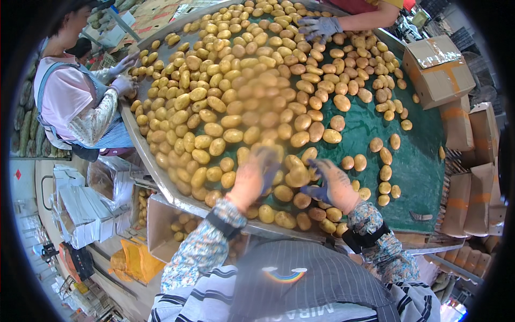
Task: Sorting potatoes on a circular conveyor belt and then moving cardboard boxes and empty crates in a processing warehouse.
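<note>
Potatoes [213, 129] lie in a thick heap over a green-surfaced sorting table [414, 173]. My left hand [251, 173], in a peach glove with dark fingers, reaches over the near potatoes; motion blurs its fingers, and whether they hold a potato cannot be told. To its right, my right hand [338, 185] wears a matching glove. Its fingers and thumb are spread beside a blurred potato [297, 176], with no clear grip. More potatoes [285, 219] lie between my wrists along the table's near edge. A smudge blurs the middle of the view.
A metal rim [161, 181] borders the table. One co-worker [72, 96] stands at the left; another's gloved hand [320, 27] touches potatoes at the far side. A carton [438, 72] sits at the right edge. Below the near-left rim, an open carton [161, 229] holds potatoes.
</note>
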A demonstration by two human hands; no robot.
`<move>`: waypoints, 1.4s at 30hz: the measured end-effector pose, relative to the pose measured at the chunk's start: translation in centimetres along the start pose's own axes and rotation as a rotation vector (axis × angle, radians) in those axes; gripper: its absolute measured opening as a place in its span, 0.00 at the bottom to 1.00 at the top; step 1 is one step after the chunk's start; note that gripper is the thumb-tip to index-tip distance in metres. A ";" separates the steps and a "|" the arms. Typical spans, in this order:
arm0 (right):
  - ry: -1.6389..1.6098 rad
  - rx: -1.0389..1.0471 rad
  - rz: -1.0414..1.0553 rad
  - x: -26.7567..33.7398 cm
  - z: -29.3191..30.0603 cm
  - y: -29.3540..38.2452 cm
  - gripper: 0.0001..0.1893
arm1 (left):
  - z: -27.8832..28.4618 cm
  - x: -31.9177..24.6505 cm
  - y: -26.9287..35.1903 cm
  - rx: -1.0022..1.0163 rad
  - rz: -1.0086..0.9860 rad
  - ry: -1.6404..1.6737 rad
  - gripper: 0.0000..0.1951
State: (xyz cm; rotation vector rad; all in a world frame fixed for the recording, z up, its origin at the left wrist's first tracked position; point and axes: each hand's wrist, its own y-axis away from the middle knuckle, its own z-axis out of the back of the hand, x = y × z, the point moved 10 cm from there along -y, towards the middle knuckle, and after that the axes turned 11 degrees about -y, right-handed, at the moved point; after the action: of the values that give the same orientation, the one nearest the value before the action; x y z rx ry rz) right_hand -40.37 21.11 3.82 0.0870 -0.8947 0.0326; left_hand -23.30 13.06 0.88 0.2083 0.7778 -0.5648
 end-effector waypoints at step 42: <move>0.261 0.210 -0.078 -2.6 -5.1 -2.7 0.22 | -6.6 0.3 -4.3 0.299 0.005 -0.574 0.20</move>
State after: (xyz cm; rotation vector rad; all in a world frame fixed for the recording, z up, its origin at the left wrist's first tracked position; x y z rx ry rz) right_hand -37.87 18.93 -1.54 0.3067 -0.6246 0.0636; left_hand -29.49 11.90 -3.86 0.3046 0.1339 -0.6929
